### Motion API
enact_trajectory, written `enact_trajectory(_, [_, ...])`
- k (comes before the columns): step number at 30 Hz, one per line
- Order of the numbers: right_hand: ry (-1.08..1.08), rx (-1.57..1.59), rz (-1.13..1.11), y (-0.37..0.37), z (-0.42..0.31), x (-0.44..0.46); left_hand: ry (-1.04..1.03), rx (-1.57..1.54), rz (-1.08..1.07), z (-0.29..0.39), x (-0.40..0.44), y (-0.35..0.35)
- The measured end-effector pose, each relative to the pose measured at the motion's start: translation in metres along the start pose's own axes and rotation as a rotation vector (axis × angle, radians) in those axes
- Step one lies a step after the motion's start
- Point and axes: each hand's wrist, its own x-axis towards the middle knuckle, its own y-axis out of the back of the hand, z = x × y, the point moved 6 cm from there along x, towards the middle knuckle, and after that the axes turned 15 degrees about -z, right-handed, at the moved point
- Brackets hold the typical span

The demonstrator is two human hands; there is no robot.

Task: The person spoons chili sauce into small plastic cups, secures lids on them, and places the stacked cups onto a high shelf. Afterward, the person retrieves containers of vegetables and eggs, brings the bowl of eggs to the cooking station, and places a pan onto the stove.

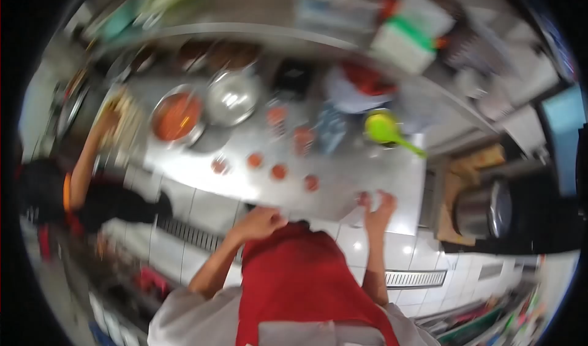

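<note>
While a small cup (pixel 362 197) shows beside the right hand (pixel 381 206) over the steel counter (pixel 395 177), its grip too blurred to tell, the left hand (pixel 260 223) curls, contents unclear; handling that cup seems the step, calling for steady fingers near four sauce cups (pixel 279 172)

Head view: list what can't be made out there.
All in the head view:
Right hand: blur hides whether it touches the small reddish item beside it.
Left hand: blur hides its fingertips and any grip.
Co-worker's hand: too blurred to tell what it touches.
Green-striped package: any print is lost to blur.
</note>
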Motion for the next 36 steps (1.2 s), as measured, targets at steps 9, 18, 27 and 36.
enact_trajectory(9, [0.211,0.355,-0.445,-0.046,-0.157,0.004,0.221,-0.336,0.789,-0.125,-0.103,0.065])
enact_trajectory(18, [0.221,0.364,-0.607,-0.104,-0.280,0.010,0.235,0.129,0.734,-0.170,-0.095,0.162])
enact_trajectory(27, [-0.160,-0.191,-0.532,-0.131,-0.163,0.006,-0.042,0.293,0.469,-0.127,-0.017,0.178])
enact_trajectory(36, [-0.211,-0.100,-0.321,-0.163,-0.152,0.004,-0.271,-0.134,0.206,-0.089,0.047,0.167])
